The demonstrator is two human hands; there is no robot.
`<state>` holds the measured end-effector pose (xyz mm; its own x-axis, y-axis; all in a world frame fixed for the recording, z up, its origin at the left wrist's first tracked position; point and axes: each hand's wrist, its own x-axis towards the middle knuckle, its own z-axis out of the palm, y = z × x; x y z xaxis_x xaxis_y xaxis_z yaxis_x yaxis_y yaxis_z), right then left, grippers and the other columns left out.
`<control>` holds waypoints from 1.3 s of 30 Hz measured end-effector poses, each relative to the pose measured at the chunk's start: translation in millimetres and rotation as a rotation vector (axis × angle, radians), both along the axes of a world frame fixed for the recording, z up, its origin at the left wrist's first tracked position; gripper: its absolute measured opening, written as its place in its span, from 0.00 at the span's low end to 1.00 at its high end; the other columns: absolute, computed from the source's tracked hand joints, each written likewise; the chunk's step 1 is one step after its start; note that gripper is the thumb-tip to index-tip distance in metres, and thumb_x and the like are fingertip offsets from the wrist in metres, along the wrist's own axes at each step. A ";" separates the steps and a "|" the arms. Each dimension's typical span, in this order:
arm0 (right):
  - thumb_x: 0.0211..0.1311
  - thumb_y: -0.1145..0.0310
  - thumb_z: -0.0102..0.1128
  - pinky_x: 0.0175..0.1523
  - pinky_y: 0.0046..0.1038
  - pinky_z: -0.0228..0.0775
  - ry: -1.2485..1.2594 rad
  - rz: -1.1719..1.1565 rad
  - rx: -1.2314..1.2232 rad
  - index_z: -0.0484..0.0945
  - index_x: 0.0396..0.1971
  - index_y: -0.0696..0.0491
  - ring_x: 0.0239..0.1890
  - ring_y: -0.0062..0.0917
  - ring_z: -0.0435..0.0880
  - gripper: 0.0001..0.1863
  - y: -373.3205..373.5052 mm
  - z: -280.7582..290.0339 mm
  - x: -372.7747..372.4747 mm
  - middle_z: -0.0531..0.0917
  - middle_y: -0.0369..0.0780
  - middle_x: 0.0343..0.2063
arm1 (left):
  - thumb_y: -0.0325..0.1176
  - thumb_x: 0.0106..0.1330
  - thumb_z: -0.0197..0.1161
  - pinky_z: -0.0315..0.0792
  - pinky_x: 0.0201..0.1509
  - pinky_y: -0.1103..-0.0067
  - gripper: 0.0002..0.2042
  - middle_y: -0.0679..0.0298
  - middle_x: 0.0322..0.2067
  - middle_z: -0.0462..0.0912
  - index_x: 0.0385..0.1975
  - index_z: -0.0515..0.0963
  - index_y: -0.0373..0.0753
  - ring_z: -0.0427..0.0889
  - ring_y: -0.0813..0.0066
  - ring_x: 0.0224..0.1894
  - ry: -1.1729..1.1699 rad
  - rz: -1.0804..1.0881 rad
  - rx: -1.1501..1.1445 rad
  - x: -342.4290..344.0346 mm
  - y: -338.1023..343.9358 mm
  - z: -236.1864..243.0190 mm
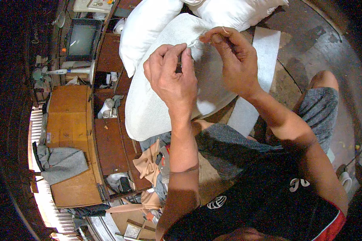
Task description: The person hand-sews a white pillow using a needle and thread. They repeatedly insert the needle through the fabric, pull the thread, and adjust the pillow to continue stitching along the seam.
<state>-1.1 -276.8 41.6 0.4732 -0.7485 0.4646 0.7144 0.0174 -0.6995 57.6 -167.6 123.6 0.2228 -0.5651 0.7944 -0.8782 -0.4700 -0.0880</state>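
Observation:
A large white stuffed cushion (153,116) lies in front of me, across my lap. My left hand (173,76) is closed in a pinch, thumb and forefinger meeting at a puckered seam near the cushion's upper part. Just right of it, my right hand (238,60) is raised and closed, thumb against the fingers. A thin pale thread loops over its forefinger. Whether a needle is between those fingertips is too small to tell. What the left fingertips grip is partly hidden, but it looks like the seam cloth.
More white cushions (149,30) lie beyond. A pale strip of cloth (265,52) is on the floor to the right. On the left stand a wooden cabinet (70,120) with a grey cloth (64,162) over it, a small television (83,39), and clutter near my left arm.

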 end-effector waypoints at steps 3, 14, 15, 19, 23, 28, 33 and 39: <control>0.79 0.72 0.50 0.61 0.26 0.73 -0.046 0.081 0.063 0.80 0.49 0.60 0.51 0.22 0.84 0.10 -2.5 1.2 1.6 0.86 0.39 0.44 | 0.28 0.57 0.74 0.69 0.53 0.70 0.07 0.64 0.38 0.83 0.35 0.88 0.43 0.78 0.64 0.44 0.006 0.001 -0.001 -0.8 0.4 0.2; 0.78 0.73 0.52 0.59 0.25 0.74 -0.015 0.100 0.078 0.80 0.47 0.61 0.49 0.22 0.84 0.10 -2.8 6.2 -1.5 0.87 0.39 0.43 | 0.28 0.58 0.73 0.69 0.53 0.69 0.06 0.63 0.38 0.83 0.35 0.87 0.42 0.78 0.63 0.43 -0.007 0.008 0.004 -1.0 0.3 1.9; 0.78 0.74 0.52 0.59 0.25 0.74 -0.007 0.054 0.062 0.80 0.47 0.61 0.49 0.22 0.84 0.09 0.0 5.7 -1.0 0.87 0.39 0.43 | 0.29 0.58 0.73 0.69 0.53 0.69 0.06 0.63 0.38 0.83 0.35 0.87 0.42 0.78 0.63 0.43 -0.004 0.011 0.009 -0.9 -0.5 2.0; 0.77 0.76 0.52 0.60 0.24 0.74 0.016 -0.036 0.042 0.81 0.47 0.61 0.50 0.21 0.84 0.09 9.1 4.3 0.9 0.86 0.39 0.44 | 0.29 0.58 0.73 0.69 0.53 0.69 0.06 0.63 0.39 0.83 0.35 0.87 0.42 0.78 0.63 0.44 -0.001 0.019 0.019 -0.5 0.0 2.6; 0.77 0.75 0.52 0.61 0.25 0.73 0.027 0.008 -0.023 0.81 0.47 0.61 0.50 0.21 0.84 0.09 5.4 3.1 0.6 0.86 0.40 0.44 | 0.29 0.58 0.73 0.69 0.53 0.69 0.07 0.63 0.39 0.83 0.35 0.87 0.42 0.78 0.62 0.44 0.009 0.014 0.013 -1.5 0.5 3.7; 0.78 0.73 0.51 0.62 0.28 0.74 -0.069 0.115 0.119 0.80 0.49 0.62 0.51 0.24 0.84 0.10 3.0 3.8 1.5 0.86 0.41 0.45 | 0.29 0.59 0.73 0.70 0.56 0.70 0.07 0.62 0.39 0.86 0.36 0.87 0.43 0.82 0.63 0.47 0.018 0.038 0.005 -2.8 0.3 3.1; 0.79 0.70 0.51 0.63 0.29 0.74 -0.019 0.130 0.126 0.80 0.49 0.61 0.51 0.25 0.85 0.12 1.0 6.7 -0.4 0.87 0.41 0.45 | 0.29 0.59 0.73 0.70 0.56 0.69 0.07 0.62 0.39 0.85 0.36 0.87 0.43 0.81 0.63 0.46 0.010 0.029 0.003 -1.9 1.6 2.6; 0.79 0.64 0.53 0.60 0.28 0.74 0.022 0.244 0.155 0.82 0.48 0.60 0.50 0.24 0.85 0.14 -7.8 8.9 -1.2 0.88 0.40 0.43 | 0.28 0.57 0.73 0.69 0.53 0.69 0.07 0.62 0.39 0.83 0.36 0.86 0.43 0.78 0.62 0.44 0.026 0.021 0.005 -0.3 2.1 2.5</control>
<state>-2.2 -284.7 50.5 0.6566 -0.6727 0.3412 0.6606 0.2946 -0.6905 57.4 -165.5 126.1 0.2549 -0.5639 0.7855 -0.8704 -0.4876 -0.0677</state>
